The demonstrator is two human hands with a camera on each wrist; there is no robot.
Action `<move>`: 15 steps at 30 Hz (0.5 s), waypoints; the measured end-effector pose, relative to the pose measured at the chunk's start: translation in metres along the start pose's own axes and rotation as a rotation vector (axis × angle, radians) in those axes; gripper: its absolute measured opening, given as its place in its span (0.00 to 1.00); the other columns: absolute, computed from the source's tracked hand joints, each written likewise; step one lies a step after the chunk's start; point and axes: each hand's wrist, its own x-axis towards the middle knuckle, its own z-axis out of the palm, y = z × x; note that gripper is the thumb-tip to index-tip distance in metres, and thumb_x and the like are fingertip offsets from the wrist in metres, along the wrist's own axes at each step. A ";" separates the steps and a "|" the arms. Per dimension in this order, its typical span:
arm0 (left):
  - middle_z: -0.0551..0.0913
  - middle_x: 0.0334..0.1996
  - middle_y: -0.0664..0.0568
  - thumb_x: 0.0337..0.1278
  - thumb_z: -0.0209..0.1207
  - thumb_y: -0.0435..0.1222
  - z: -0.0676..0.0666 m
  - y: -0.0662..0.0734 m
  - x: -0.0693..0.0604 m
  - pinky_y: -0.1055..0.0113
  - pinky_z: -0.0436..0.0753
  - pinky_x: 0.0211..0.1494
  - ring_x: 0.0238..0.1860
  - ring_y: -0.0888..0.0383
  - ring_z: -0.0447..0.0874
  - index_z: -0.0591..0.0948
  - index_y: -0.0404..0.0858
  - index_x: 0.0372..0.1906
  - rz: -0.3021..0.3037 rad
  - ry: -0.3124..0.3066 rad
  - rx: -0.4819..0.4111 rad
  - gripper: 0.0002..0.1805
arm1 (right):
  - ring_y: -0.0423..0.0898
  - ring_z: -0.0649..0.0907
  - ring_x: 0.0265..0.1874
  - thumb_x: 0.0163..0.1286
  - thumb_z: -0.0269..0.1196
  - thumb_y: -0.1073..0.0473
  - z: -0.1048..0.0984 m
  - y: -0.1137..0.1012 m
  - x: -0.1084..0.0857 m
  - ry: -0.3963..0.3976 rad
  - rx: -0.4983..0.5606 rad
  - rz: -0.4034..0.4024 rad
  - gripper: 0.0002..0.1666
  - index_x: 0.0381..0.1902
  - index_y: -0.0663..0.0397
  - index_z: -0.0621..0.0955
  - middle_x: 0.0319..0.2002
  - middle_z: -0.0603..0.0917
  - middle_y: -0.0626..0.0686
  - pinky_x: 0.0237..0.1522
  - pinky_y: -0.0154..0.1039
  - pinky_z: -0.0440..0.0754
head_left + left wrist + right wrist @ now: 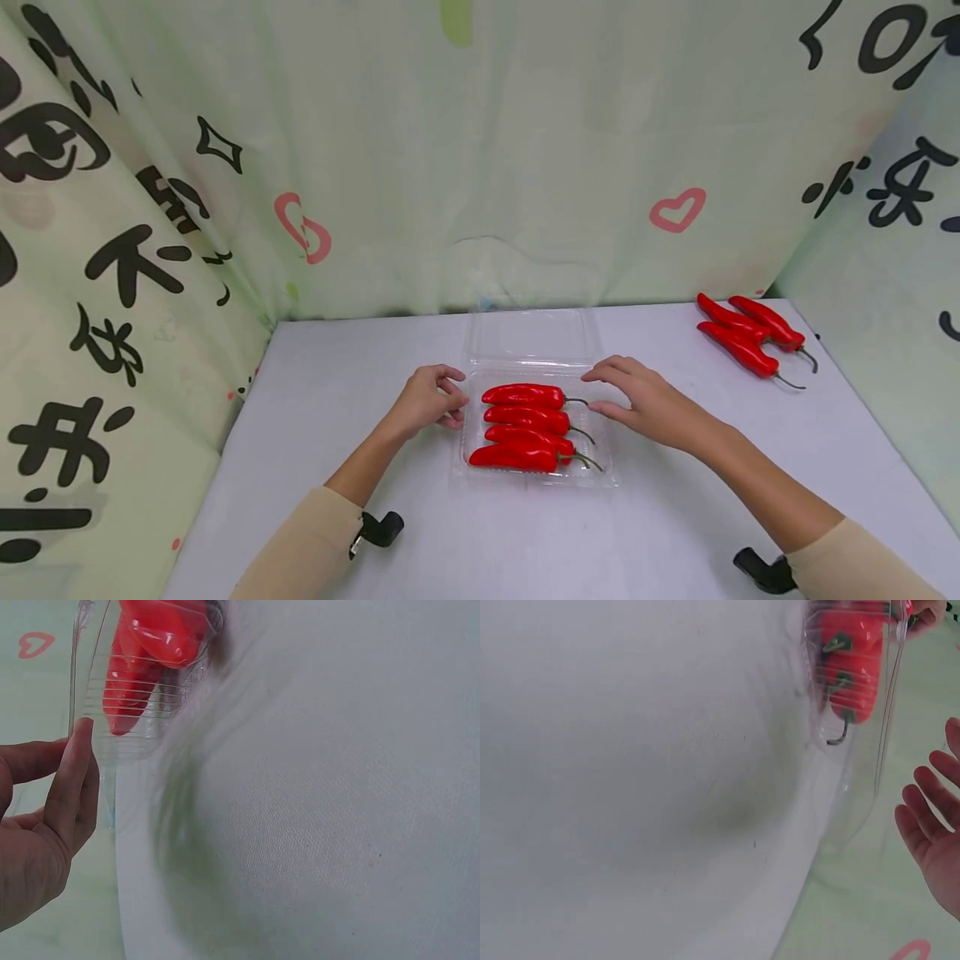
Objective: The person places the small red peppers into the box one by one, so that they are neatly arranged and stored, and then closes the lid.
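A clear plastic clamshell box (594, 478) lies on the table with its lid (534, 337) tipped back at the rear. Inside the base, several red chili peppers (521, 457) lie side by side, green stems to the right. My left hand (427, 400) is at the box's left edge; in the left wrist view its thumb and fingers (76, 761) pinch the thin rim. Beside the right edge hovers my right hand (645, 404), fingers spread and gently bent. The right wrist view shows that hand's fingers (922, 814) apart from the box, holding nothing.
Three more red chili peppers (738, 346) lie together at the table's back right corner. A white cloth covers the table (360, 358). Printed pale green curtains (480, 167) stand behind it and along both sides. Black wrist mounts (381, 529) show near both sleeves.
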 end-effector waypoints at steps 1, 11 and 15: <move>0.84 0.34 0.42 0.64 0.65 0.27 0.000 0.000 0.000 0.65 0.90 0.30 0.23 0.56 0.86 0.77 0.28 0.62 0.000 0.001 0.002 0.22 | 0.56 0.82 0.58 0.65 0.74 0.57 -0.002 0.004 -0.002 0.011 0.000 0.015 0.25 0.60 0.51 0.82 0.57 0.83 0.55 0.55 0.56 0.88; 0.83 0.34 0.42 0.65 0.64 0.27 0.000 0.001 0.000 0.65 0.90 0.30 0.23 0.57 0.86 0.76 0.28 0.61 0.006 -0.003 0.002 0.21 | 0.62 0.79 0.62 0.67 0.72 0.56 -0.023 0.042 -0.021 0.068 -0.020 0.146 0.26 0.62 0.53 0.81 0.61 0.81 0.61 0.56 0.64 0.85; 0.83 0.34 0.42 0.65 0.65 0.27 0.000 0.001 0.000 0.65 0.90 0.30 0.23 0.56 0.86 0.77 0.28 0.61 -0.002 -0.001 -0.003 0.21 | 0.64 0.78 0.62 0.66 0.73 0.55 -0.031 0.056 -0.029 0.082 -0.036 0.186 0.30 0.63 0.53 0.80 0.62 0.81 0.64 0.54 0.66 0.84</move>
